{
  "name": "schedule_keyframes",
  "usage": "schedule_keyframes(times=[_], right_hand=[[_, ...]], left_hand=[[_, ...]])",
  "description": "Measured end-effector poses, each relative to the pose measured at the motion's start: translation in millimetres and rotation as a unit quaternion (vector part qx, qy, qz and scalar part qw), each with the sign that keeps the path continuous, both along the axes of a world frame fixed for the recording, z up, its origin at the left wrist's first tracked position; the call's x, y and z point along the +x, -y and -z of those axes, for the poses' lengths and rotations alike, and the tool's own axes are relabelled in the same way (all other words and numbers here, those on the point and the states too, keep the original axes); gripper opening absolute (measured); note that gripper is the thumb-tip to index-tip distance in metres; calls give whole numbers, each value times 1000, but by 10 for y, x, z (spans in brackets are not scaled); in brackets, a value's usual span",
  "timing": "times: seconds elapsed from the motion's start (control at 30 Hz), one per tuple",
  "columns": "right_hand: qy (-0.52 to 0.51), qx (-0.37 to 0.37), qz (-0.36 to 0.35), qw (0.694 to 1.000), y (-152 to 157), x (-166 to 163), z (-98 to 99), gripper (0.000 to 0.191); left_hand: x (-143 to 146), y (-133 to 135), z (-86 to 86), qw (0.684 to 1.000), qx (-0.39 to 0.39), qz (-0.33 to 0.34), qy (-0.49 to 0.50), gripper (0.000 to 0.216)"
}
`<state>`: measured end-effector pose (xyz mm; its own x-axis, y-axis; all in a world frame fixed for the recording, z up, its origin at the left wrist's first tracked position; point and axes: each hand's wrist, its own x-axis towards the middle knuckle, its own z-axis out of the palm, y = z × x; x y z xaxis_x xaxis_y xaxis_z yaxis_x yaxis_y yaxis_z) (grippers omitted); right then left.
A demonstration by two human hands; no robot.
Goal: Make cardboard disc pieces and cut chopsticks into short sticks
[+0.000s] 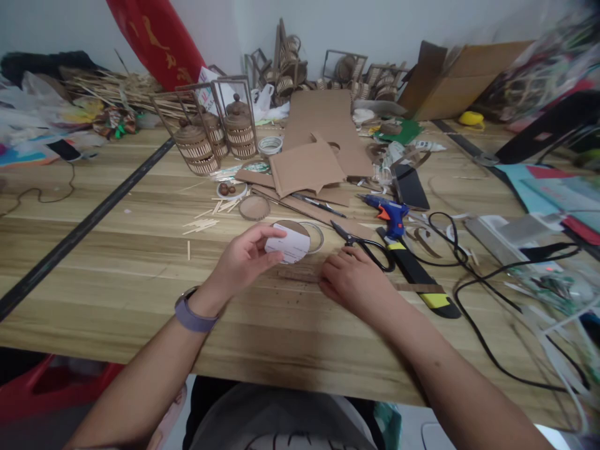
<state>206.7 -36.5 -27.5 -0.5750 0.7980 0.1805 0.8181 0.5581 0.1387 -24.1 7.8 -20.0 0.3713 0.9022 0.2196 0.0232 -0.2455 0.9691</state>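
Note:
My left hand (244, 259) holds a round cardboard disc (291, 244) with a white face, pinched between thumb and fingers just above the wooden table (117, 275). My right hand (351, 281) lies knuckles-up on the table, its fingers curled and pressing a thin brown cardboard strip (300, 274) that runs from under the disc out past the hand to the right. A purple band (192, 315) circles my left wrist. Black scissors (365, 244) lie just beyond my right hand.
A blue glue gun (391, 212) with a black cord, a black and yellow utility knife (422, 275), cardboard sheets (307, 165), a cardboard ring (254, 207), loose sticks (201, 225) and small woven lanterns (210, 134) lie further back. A dark strip (84, 228) crosses the table at left.

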Motion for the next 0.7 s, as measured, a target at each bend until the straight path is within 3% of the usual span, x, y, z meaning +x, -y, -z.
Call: schedule_keyframes(times=[0.13, 0.27, 0.5, 0.7], right_hand=[[-1, 5, 0, 1000, 0, 4, 8, 13], [3, 5, -4, 1000, 0, 6, 1, 13], [7, 2, 3, 1000, 7, 2, -15, 13], [9, 8, 0, 1000, 7, 1, -15, 10]], left_hand=[[20, 43, 68, 995, 49, -17, -87, 35], [33, 104, 69, 979, 126, 9, -163, 54], [57, 74, 1, 934, 227, 64, -267, 28], [52, 64, 8, 935, 207, 68, -281, 27]])
